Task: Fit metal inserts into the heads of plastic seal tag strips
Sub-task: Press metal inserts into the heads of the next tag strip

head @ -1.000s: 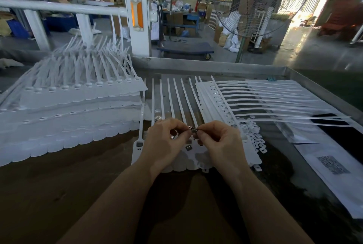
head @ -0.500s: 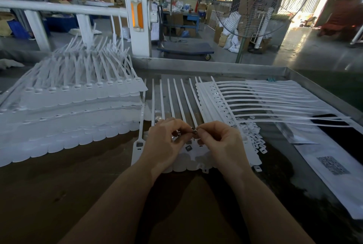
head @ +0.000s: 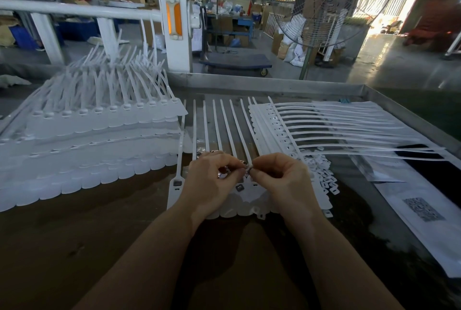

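A joined row of white seal tag strips (head: 225, 125) lies on the table with its heads under my hands and its tails pointing away. One head shows a dark metal insert (head: 240, 187) seated in it. My left hand (head: 212, 180) cups several small shiny inserts and meets my right hand (head: 279, 180) fingertip to fingertip. Between the two thumbs and forefingers sits one small metal insert (head: 248, 166), pinched just above the strip heads. A single separate strip (head: 177, 180) lies left of my left hand.
A tall stack of white tag strips (head: 87, 140) fills the left side. Another fanned batch of strips (head: 324, 130) lies to the right, with loose white plastic bits (head: 324, 177) beside it. White printed sheets (head: 419, 212) lie at the far right. A metal rim (head: 274, 85) bounds the table.
Both hands have stayed together over the strip heads; the fingers have shifted slightly around the small insert.
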### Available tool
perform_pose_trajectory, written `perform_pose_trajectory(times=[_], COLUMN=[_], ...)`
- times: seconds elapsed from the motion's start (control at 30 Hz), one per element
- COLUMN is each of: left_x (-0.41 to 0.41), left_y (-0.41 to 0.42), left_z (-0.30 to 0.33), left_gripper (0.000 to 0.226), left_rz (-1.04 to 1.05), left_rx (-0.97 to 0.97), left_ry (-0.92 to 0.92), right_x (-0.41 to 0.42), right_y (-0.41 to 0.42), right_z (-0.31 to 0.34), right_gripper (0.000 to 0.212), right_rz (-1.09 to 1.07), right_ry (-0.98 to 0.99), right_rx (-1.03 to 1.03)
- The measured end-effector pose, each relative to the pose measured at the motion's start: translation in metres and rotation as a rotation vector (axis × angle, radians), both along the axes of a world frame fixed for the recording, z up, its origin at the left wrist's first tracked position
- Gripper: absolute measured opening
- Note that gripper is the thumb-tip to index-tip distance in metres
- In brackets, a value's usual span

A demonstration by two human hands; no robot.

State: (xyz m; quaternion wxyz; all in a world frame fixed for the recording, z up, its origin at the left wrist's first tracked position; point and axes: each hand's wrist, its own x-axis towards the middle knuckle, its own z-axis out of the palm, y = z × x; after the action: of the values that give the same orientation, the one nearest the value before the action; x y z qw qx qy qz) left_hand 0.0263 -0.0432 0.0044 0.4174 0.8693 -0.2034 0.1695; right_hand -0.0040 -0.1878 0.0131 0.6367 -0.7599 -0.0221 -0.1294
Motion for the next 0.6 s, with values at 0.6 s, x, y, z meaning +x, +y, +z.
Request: perform_pose_trajectory(times=[0.6], left_x=[0.006], left_y=[-0.008], left_z=[0.009], left_gripper=[0.005], left_rz=[0.06], left_rx=[0.139], left_ry=[0.241], right_x=[0.005], right_y=[-0.003], right_z=[-0.011], right_gripper=[0.012], right_rz=[-0.36], right_ry=[0.037], right_rx=[-0.422])
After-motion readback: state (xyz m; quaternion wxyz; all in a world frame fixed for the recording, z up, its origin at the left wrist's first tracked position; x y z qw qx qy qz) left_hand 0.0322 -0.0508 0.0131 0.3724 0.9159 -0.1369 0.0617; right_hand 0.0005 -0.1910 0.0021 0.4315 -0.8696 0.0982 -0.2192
